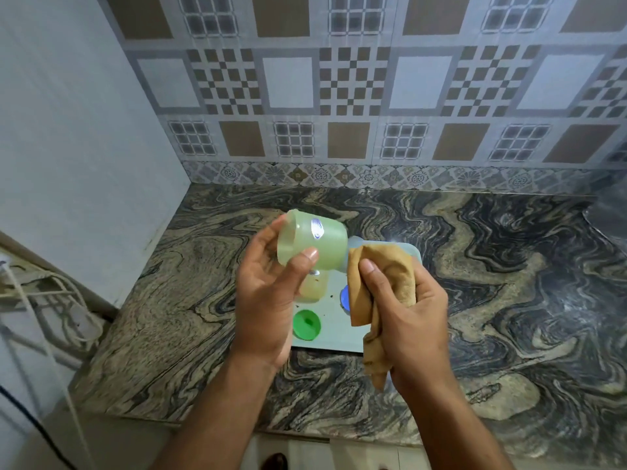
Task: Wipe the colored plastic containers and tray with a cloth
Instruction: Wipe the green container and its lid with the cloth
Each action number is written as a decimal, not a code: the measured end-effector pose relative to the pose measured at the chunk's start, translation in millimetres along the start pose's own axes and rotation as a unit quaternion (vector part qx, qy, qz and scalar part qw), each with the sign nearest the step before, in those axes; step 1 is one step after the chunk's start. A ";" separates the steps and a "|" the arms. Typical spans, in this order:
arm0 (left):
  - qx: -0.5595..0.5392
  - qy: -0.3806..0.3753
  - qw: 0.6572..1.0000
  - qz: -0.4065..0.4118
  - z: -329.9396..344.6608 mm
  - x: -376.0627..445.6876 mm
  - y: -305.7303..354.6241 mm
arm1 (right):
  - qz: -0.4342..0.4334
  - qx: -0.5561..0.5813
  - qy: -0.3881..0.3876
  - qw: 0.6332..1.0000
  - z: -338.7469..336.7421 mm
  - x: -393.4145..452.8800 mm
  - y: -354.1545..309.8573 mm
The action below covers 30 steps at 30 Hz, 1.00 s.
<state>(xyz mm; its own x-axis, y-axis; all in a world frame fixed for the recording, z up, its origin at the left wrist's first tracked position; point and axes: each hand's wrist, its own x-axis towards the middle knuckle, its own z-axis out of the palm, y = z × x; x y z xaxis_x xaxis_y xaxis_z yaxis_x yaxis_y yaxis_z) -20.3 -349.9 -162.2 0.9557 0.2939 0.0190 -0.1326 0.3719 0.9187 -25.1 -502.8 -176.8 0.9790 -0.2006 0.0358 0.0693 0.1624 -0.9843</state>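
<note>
Marbled counter point(475, 266) carries pale tray point(330, 329). Above it, your left hand point(268, 293) grasps the tilted green container point(314, 240); at its 3 o'clock, your right hand point(410, 310) clenches the tan cloth point(380, 276), touching the container. Green lid point(306, 323) on tray, 7 o'clock.

pale green container point(312, 244), tan cloth point(380, 286)

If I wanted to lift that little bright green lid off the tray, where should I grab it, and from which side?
Pinch the green lid by its round outer rim, coming straight down from above. It lies flat on the tray, so only the top and edge are reachable. The left hand with the pale green container hovers right beside it, so approaching from the tray's near edge is probably clearest.
</note>
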 end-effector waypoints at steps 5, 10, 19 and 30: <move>0.351 0.079 0.929 0.086 -78.0 14.1 -24.5 | 0.003 -0.015 -0.018 1.000 -4.5 2.4 8.6; 0.524 0.123 0.843 0.007 -168.2 13.6 -82.5 | 0.025 -0.025 -0.024 0.999 2.2 -2.6 12.9; 0.578 0.108 0.807 -0.059 -215.7 8.1 -125.3 | 0.023 -0.046 -0.039 0.998 8.8 -10.9 11.9; 0.532 -0.033 0.845 0.031 -132.7 -17.8 -133.7 | 0.046 -0.052 -0.009 0.998 -17.1 -13.4 -0.1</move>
<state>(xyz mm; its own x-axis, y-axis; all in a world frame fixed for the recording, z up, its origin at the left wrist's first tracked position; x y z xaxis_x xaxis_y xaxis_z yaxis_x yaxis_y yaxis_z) -54.5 -288.0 -337.8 0.9730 0.2202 0.0695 0.0949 -0.6559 0.7488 -41.6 -516.7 -180.2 0.9835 -0.1725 -0.0536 -0.0405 0.0782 -0.9961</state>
